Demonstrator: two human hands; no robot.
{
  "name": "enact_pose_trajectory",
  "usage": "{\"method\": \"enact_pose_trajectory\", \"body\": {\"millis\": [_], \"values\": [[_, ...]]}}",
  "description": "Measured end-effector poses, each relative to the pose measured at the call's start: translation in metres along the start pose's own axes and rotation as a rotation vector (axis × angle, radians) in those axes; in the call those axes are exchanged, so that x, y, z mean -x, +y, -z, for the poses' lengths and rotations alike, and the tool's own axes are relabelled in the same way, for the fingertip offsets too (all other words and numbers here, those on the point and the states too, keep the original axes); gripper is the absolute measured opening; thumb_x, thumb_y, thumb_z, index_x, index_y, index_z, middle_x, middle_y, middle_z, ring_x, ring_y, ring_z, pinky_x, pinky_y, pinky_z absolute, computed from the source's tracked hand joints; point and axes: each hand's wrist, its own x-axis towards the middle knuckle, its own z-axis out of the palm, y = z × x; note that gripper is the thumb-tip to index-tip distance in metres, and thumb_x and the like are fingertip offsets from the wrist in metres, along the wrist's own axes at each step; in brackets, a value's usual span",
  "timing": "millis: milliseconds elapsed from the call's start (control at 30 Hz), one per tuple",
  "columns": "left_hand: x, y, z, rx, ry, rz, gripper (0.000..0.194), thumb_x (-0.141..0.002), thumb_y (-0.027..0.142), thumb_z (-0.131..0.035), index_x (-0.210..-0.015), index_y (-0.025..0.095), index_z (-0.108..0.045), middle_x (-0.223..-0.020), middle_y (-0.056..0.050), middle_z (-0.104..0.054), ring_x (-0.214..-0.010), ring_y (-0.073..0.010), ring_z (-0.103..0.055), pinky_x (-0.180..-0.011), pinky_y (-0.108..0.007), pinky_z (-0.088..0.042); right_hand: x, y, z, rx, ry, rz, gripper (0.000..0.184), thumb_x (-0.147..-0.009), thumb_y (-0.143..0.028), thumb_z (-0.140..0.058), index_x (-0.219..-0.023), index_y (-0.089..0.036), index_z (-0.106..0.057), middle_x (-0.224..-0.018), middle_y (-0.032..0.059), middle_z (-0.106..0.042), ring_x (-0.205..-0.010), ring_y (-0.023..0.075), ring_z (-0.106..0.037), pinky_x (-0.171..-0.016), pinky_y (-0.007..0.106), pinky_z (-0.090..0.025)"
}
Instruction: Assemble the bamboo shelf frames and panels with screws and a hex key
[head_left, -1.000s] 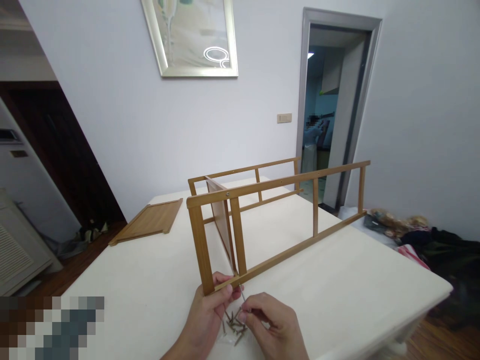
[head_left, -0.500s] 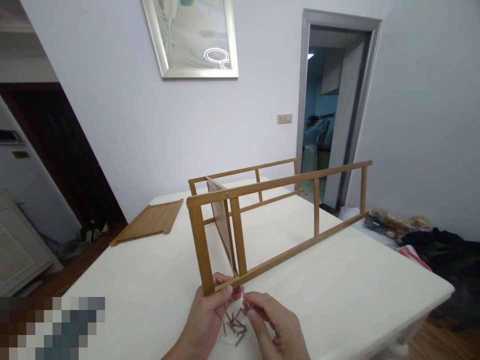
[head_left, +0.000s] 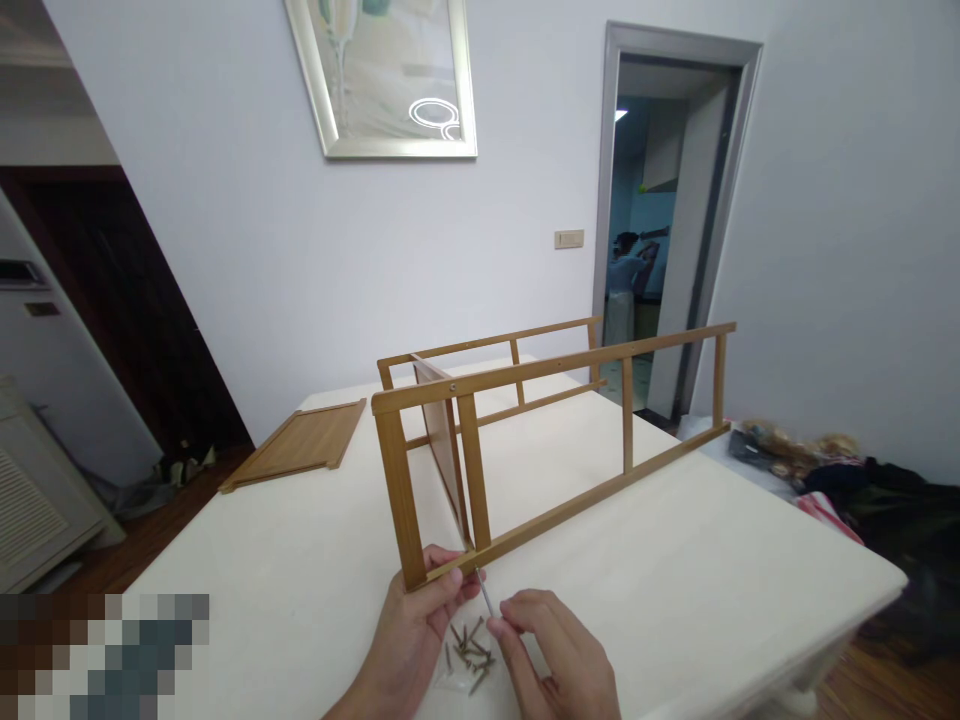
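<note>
A bamboo shelf frame [head_left: 525, 440] lies on its side on the white table [head_left: 675, 560], with one wooden panel [head_left: 442, 445] fixed between its two ladder-like sides. My left hand [head_left: 420, 625] grips the frame's near bottom corner, fingers curled over the rail. My right hand [head_left: 551, 655] pinches a thin screw [head_left: 486, 592], its tip pointing up at the rail near that corner. A small pile of screws [head_left: 469, 652] lies on a clear plastic bag between my hands.
A loose wooden shelf board [head_left: 300, 445] lies at the table's far left edge. An open doorway [head_left: 660, 230] behind shows another person in a far room. Clothes and bags [head_left: 840, 470] lie on the floor at the right. A white appliance [head_left: 30, 480] stands at the left.
My right hand drew back slightly from the frame corner, so the screw now shows slanting up toward the rail. The frame's far end dipped a little. My left hand stayed put.
</note>
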Motion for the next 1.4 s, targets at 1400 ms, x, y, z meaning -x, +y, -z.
{"method": "enact_pose_trajectory", "body": {"millis": [1400], "values": [[0.0,0.0,0.001,-0.014,0.014,0.007,0.019,-0.068,0.025,-0.082,-0.079,0.015,-0.07,-0.08,-0.005,-0.07,-0.082,-0.0188,-0.064,-0.083,-0.031,-0.049,0.002,0.001,0.003,-0.12,-0.171,0.021,0.03,-0.088,-0.004,-0.052,-0.113,-0.018,-0.058,-0.091,0.0086,-0.065,-0.08,0.0159,-0.065,-0.072,0.025,-0.058]]}}
